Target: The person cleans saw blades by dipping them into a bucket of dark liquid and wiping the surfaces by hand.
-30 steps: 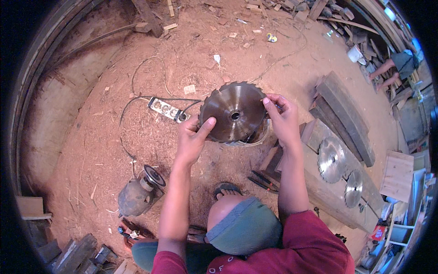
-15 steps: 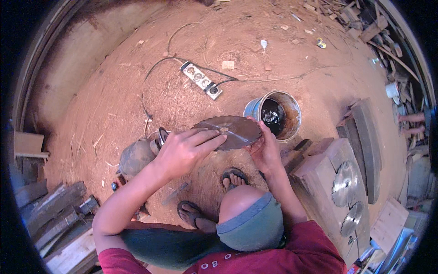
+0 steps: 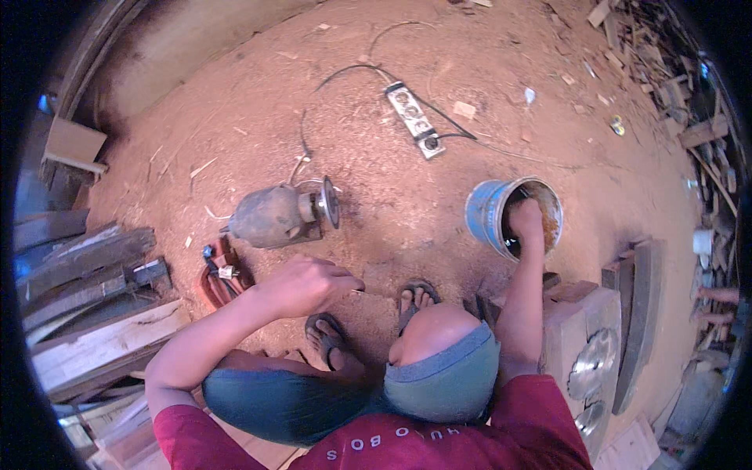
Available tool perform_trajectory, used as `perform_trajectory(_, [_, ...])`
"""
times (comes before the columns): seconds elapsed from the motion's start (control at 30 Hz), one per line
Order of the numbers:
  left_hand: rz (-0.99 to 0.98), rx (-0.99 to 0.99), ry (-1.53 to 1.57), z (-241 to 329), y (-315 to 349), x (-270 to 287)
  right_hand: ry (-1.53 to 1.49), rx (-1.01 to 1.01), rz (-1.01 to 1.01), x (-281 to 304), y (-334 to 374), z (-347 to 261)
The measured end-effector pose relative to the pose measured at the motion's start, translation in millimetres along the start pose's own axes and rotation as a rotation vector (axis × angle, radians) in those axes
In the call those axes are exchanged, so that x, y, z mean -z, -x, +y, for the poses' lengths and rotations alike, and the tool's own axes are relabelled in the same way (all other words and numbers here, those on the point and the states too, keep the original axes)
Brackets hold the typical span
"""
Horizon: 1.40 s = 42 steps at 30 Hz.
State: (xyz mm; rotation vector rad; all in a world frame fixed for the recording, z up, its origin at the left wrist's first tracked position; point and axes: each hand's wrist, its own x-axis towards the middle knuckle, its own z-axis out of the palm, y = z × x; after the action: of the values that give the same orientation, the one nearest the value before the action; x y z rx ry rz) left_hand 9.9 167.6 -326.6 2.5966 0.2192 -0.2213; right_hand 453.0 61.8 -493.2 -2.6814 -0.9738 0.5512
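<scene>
My left hand (image 3: pixel 309 287) hovers over the dirt floor in front of the motor, fingers bent and held together, with nothing visible in them. A dusty grey electric motor (image 3: pixel 270 217) lies just beyond it, with a thin round disc (image 3: pixel 330 202) upright on its shaft. To the right, my right hand (image 3: pixel 526 219) reaches inside the blue metal bucket (image 3: pixel 487 213), which holds dark liquid. That hand is curled like a fist. Its fingertips are hidden, and what they grip cannot be made out. The brown circular saw blade is out of sight.
A white power strip (image 3: pixel 415 119) with a black cable lies ahead. Two saw blades, one a shiny toothed disc (image 3: pixel 593 363), rest on a wooden block (image 3: pixel 562 333) at right. Planks (image 3: pixel 110 341) are stacked at left; wood scraps (image 3: pixel 670 70) pile up at far right.
The saw blade that both hands held has gone from view. My right hand has moved into the bucket. My left hand has come off the blade, uncovering the motor.
</scene>
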Motion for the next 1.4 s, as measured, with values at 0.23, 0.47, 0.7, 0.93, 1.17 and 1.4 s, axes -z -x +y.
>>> perform_trajectory(0.23, [-0.099,0.071,0.095,1.1,12.1,-2.2,0.447,0.319,-0.457,-51.7,-38.3,37.3])
perform_trajectory(0.47, [0.059,0.079,0.069,-16.2,8.7,9.5,-0.338,-0.08,0.175,37.4,14.4,1.4])
perform_trajectory(0.7, [-0.095,0.249,-0.064,-33.2,-5.0,21.1,-0.791,0.05,-0.221,7.3,76.3,-115.9])
perform_trajectory(0.93, [-0.047,0.311,-0.027,-48.0,-19.0,29.9,-0.751,0.524,-0.856,-50.5,90.1,-241.5])
perform_trajectory(1.17, [0.246,0.278,-0.049,-28.9,-8.0,53.9,-0.812,0.436,-0.216,18.7,104.8,-182.8])
perform_trajectory(1.4, [0.491,-0.121,-0.522,15.0,-21.3,54.3,-1.671,-0.143,-0.96,51.6,121.9,-156.5])
